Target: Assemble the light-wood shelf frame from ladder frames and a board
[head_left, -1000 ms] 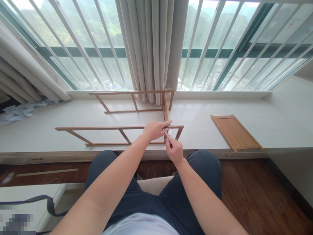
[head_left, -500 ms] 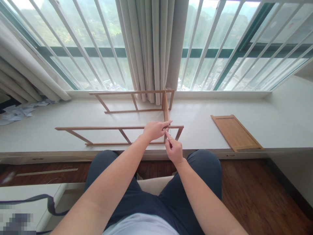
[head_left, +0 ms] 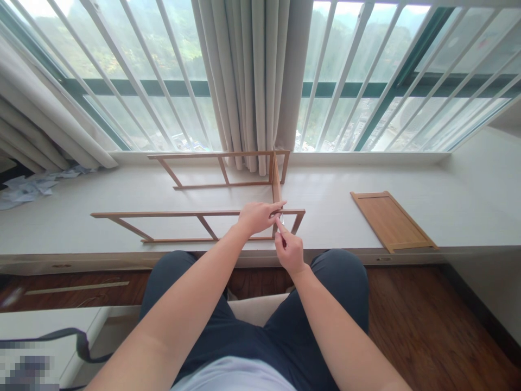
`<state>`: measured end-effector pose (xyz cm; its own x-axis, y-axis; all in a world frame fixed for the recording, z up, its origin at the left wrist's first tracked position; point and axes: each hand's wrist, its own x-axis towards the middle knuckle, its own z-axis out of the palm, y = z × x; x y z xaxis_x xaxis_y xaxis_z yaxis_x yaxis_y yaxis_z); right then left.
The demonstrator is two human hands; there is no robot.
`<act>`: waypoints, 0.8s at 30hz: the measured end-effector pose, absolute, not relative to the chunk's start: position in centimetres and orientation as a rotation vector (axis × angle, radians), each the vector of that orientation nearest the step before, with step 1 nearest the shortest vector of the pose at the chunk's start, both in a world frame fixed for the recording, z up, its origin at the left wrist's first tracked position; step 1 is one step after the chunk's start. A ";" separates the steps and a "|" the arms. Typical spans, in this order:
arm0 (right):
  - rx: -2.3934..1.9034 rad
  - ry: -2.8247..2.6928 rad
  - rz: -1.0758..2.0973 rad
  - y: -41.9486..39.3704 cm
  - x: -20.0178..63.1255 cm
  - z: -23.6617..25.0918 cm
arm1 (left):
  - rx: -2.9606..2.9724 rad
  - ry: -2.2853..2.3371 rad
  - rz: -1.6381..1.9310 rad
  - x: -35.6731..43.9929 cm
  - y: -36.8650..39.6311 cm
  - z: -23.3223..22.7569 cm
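Note:
A wooden rack stands on its side on the white ledge, with a near ladder-like side frame (head_left: 163,213), a far side frame (head_left: 211,185) and a wooden shelf panel (head_left: 277,184) joining them near their right ends. My left hand (head_left: 259,217) is closed around the near frame where the panel meets it, index finger stretched along the joint. Just below and to the right, my right hand (head_left: 290,251) is closed, thumb and index finger pinching a thin metal hex key (head_left: 282,219) at that joint. The fingers hide most of the key and the fastening.
Another wooden panel (head_left: 393,220) lies flat on the white ledge (head_left: 325,190) to the right. Behind are a grey curtain (head_left: 252,81) and barred windows. Crumpled papers (head_left: 28,187) lie at far left. A dark strap (head_left: 81,342) hangs over white furniture at lower left.
The metal key between the fingers has turned slightly and shows brighter now. Both hands and the wooden rack hold nearly the same place.

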<state>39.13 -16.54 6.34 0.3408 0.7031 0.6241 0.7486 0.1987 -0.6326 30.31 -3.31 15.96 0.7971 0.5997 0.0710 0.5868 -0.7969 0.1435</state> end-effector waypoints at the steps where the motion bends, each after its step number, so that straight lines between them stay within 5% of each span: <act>1: -1.518 -1.374 -0.054 -16.6 39.1 6.4 | 2.872 0.948 0.176 30.3 -3.3 15.9; 24: -1.451 -1.337 -0.036 -16.9 39.3 6.7 | 2.889 0.948 0.188 30.3 -3.1 15.5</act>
<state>39.32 -16.85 6.74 0.3605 0.6769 0.6417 0.7100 0.2470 -0.6595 30.30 -3.09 15.53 0.7991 0.5949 0.0876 0.5832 -0.8022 0.1281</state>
